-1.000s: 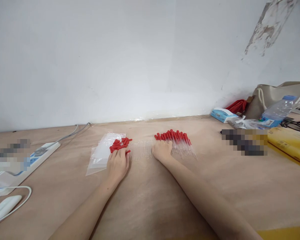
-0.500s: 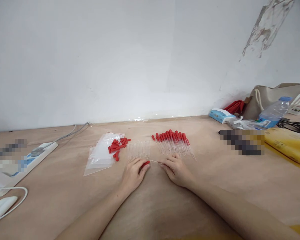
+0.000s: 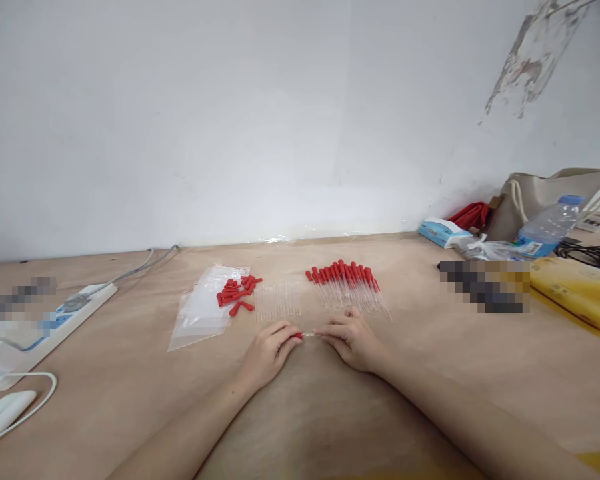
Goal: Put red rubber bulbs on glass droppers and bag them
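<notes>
Between thumb and fingers my left hand [image 3: 273, 350] pinches a red rubber dropper bulb [image 3: 298, 336]. My right hand [image 3: 353, 339] is closed on a thin clear glass dropper tube [image 3: 310, 334], whose left end meets the mouth of the bulb; how far it sits inside is hidden. Beyond my hands lies a row of bare glass tubes [image 3: 279, 300]. To their right are several droppers with red bulbs fitted [image 3: 347, 280], lying side by side. A loose pile of red bulbs [image 3: 236, 292] rests at the left, partly over clear plastic zip bags [image 3: 200, 313].
A white power strip [image 3: 80, 313] with cables lies at the left, near a white plastic object [image 3: 7, 415]. At the right are a tissue pack [image 3: 443, 232], a water bottle [image 3: 550, 227], a grey bag [image 3: 545, 190] and a yellow package [image 3: 575, 290]. A wall stands behind.
The bulb and the tube have come together, end to end, where a gap showed before. Two loose bulbs at the near side of the pile now lie differently.
</notes>
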The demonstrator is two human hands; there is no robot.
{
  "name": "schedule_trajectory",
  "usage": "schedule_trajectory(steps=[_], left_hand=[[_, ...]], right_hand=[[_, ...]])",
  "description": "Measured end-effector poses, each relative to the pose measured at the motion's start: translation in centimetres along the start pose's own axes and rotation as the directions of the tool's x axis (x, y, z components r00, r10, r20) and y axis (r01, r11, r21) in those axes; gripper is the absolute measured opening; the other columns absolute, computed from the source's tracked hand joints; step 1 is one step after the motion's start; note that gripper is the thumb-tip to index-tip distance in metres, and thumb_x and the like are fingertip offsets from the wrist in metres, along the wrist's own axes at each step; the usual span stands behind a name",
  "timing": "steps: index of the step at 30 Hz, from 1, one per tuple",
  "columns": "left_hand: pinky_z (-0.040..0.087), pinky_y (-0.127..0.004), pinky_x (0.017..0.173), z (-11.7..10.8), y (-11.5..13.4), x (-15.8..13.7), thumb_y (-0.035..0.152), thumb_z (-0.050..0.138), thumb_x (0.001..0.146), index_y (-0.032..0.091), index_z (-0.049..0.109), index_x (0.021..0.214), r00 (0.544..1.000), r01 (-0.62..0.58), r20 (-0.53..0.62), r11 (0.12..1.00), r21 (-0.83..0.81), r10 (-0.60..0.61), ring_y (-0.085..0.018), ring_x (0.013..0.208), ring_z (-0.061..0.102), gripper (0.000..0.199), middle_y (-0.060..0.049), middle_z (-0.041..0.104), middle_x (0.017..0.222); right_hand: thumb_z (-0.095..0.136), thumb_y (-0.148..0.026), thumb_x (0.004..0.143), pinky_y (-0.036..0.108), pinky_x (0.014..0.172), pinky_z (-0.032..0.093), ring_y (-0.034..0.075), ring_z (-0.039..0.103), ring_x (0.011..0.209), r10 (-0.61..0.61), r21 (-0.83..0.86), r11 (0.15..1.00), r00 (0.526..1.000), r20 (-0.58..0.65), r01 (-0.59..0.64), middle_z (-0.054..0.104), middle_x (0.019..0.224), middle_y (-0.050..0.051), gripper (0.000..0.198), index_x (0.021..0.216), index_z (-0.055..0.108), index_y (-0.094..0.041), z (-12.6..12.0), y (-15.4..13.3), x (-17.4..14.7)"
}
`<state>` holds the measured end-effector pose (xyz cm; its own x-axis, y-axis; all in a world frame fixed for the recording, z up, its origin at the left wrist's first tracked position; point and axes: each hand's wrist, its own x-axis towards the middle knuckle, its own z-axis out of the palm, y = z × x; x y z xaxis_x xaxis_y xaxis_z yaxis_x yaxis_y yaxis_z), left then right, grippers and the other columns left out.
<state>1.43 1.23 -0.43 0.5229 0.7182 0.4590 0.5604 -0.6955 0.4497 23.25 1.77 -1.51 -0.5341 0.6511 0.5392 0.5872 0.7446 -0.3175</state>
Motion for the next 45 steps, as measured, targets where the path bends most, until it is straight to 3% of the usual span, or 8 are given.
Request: schedule_trajectory(steps=[5, 10, 26, 32, 37, 39, 41, 45], left_hand=[[0.042, -0.024, 0.07, -0.1, 0.4, 0.0, 0.024, 0.039, 0.089, 0.018, 0.059, 0.089, 0.995, -0.023, 0.095, 1.0, 0.009, 0.022, -0.013, 0.076, 0.053, 0.02, -0.003, 0.056, 0.083], [0.041, -0.024, 0.067, 0.0, 0.2, 0.0, 0.027, 0.04, 0.089, 0.017, 0.059, 0.088, 0.994, -0.017, 0.105, 0.998, 0.053, 0.011, -0.013, 0.072, 0.052, 0.021, -0.003, 0.054, 0.079], [0.041, -0.025, 0.066, 0.0, 0.0, 0.0, 0.024, 0.039, 0.089, 0.016, 0.057, 0.086, 0.987, -0.075, 0.151, 0.994, 0.08, 0.062, -0.013, 0.073, 0.05, 0.021, -0.004, 0.053, 0.079], [0.042, -0.026, 0.068, 0.1, -0.2, -0.1, 0.027, 0.038, 0.089, 0.017, 0.058, 0.086, 0.986, -0.11, 0.138, 0.986, 0.126, 0.092, -0.014, 0.075, 0.052, 0.023, -0.004, 0.056, 0.08], [0.039, -0.03, 0.075, -0.5, -0.7, 0.2, 0.03, 0.044, 0.086, 0.021, 0.058, 0.095, 0.99, -0.142, 0.046, 0.962, 0.231, 0.135, -0.017, 0.082, 0.053, 0.019, -0.004, 0.061, 0.086], [0.038, -0.034, 0.078, -1.3, -1.4, 0.3, 0.034, 0.049, 0.083, 0.021, 0.056, 0.101, 0.995, -0.08, -0.033, 0.939, 0.334, 0.097, -0.02, 0.087, 0.052, 0.023, -0.005, 0.061, 0.093], [0.036, -0.037, 0.079, -2.2, -2.4, 0.3, 0.037, 0.052, 0.081, 0.02, 0.056, 0.102, 0.985, 0.068, -0.171, 0.889, 0.452, 0.012, -0.023, 0.09, 0.051, 0.028, -0.007, 0.06, 0.097], [0.037, -0.037, 0.072, -3.8, -4.9, -0.1, 0.034, 0.05, 0.08, 0.02, 0.058, 0.092, 0.91, 0.38, -0.376, 0.715, 0.587, -0.175, -0.026, 0.088, 0.05, 0.02, -0.008, 0.057, 0.092]], right_hand=[[0.045, -0.02, 0.085, 0.03, 0.071, 0.022, 0.01, 0.049, 0.065, -0.009, -0.072, 0.997, 1.0, 0.02, 0.01, 0.061, 0.076, 0.0, 0.024, 0.097, 0.064, -0.028, -0.2, 0.4, 0.1], [0.044, -0.015, 0.082, 0.03, 0.069, 0.02, 0.01, 0.046, 0.063, -0.038, -0.147, 0.989, 0.999, -0.005, 0.037, 0.059, 0.074, 0.001, 0.025, 0.093, 0.064, -0.025, 0.1, -0.1, 0.1], [0.041, -0.015, 0.082, 0.028, 0.067, 0.021, 0.011, 0.045, 0.063, 0.002, -0.051, 0.999, 0.998, 0.057, 0.001, 0.06, 0.071, 0.001, 0.02, 0.082, 0.061, -0.018, 1.0, -1.1, 0.6], [0.039, -0.017, 0.084, 0.028, 0.067, 0.023, 0.012, 0.05, 0.066, 0.041, -0.093, 0.995, 0.992, 0.123, -0.029, 0.062, 0.073, 0.002, 0.022, 0.083, 0.061, -0.018, 0.7, -1.6, 0.8], [0.045, -0.021, 0.08, 0.03, 0.069, 0.025, 0.015, 0.054, 0.068, 0.055, -0.235, 0.972, 0.97, 0.238, 0.002, 0.065, 0.07, 0.004, 0.019, 0.072, 0.062, -0.018, -1.2, -2.8, 1.8], [0.046, -0.02, 0.078, 0.03, 0.068, 0.027, 0.014, 0.054, 0.061, 0.145, -0.263, 0.962, 0.959, 0.245, -0.078, 0.064, 0.064, 0.003, 0.021, 0.065, 0.061, -0.018, -1.9, -2.5, 2.4], [0.045, -0.022, 0.079, 0.027, 0.061, 0.028, 0.013, 0.052, 0.054, 0.3, -0.219, 0.941, 0.936, 0.186, -0.258, 0.063, 0.06, 0.002, 0.024, 0.062, 0.061, -0.019, -2.3, -1.5, 3.1], [0.043, -0.032, 0.081, 0.025, 0.054, 0.028, 0.014, 0.054, 0.057, 0.602, -0.125, 0.79, 0.798, -0.028, -0.6, 0.062, 0.062, 0.002, 0.029, 0.062, 0.06, -0.019, -2.0, 1.4, 5.4]])
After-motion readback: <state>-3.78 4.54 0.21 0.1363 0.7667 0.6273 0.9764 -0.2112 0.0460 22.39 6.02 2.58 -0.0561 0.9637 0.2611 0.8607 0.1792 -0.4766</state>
